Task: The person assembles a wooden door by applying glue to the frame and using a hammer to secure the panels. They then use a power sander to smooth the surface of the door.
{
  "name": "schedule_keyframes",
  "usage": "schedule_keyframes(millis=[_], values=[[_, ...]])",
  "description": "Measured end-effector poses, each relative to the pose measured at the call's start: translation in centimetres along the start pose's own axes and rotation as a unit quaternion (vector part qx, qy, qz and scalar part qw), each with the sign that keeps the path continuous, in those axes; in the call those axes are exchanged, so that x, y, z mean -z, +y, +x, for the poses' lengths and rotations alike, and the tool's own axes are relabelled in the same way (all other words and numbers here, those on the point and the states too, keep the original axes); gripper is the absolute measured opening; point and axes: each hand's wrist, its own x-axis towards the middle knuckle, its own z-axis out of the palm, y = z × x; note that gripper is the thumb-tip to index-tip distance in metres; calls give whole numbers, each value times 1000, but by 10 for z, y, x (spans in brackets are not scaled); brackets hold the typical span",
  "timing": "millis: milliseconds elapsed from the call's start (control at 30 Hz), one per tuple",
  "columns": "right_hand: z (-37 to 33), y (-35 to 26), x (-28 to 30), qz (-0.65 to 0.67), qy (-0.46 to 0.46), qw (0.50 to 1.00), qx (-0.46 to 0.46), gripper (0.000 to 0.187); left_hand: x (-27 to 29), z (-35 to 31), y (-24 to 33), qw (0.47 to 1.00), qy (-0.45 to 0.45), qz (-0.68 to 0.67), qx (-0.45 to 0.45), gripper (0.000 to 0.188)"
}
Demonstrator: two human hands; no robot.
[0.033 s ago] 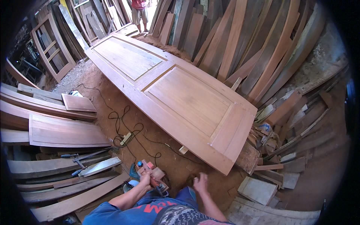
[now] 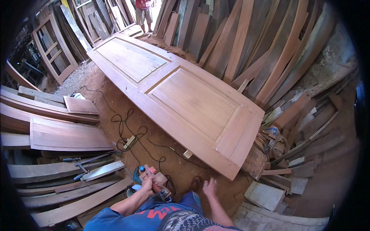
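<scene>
My left hand (image 2: 147, 184) is closed around a bulky tool (image 2: 157, 188) with orange-red and wood-coloured parts, held low in front of my body. Its exact kind does not show; a blue knob-like part sits at its far end. Beside it, on the left, is a teal tool body (image 2: 137, 175), partly hidden. My right hand (image 2: 210, 187) hangs in the air with its fingers apart and nothing in them, just short of the near corner of a large panelled wooden door (image 2: 192, 104). The door lies raised above the ground on supports.
A black cord (image 2: 123, 123) loops over the brown floor, around a small pale block (image 2: 129, 142). Boards (image 2: 69, 134) and a clamp (image 2: 80, 169) lie stacked left. Tall planks (image 2: 235, 46) lean behind the door; offcuts (image 2: 266, 194) lie right. A person (image 2: 143, 13) stands far back.
My left hand and the tool have shifted slightly left. My right hand has moved a little right and its fingers have spread. My feet show more. The door has stayed still.
</scene>
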Motion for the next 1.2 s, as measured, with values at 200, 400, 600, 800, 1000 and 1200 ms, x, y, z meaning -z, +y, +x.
schedule_keyframes(millis=[200,400,600,800,1000,1200], values=[[115,107,-19,-122,-57,990,45,72,0,-61,4,1000,-14,20,20,9],[170,104,-30,-130,-161,976,-74,69,19,-62,-34,997,39,-10,65,12],[163,118,-48,-132,-189,967,-112,66,2,-80,-45,997,-19,7,74,14],[154,137,-70,-134,-205,960,-133,63,-13,-102,-39,994,30,97,46,10],[156,168,-74,-106,-181,963,-168,60,-36,-102,-22,987,25,147,66,15],[179,175,-89,-104,-177,963,-177,57,21,-71,-49,986,13,130,103,17]])
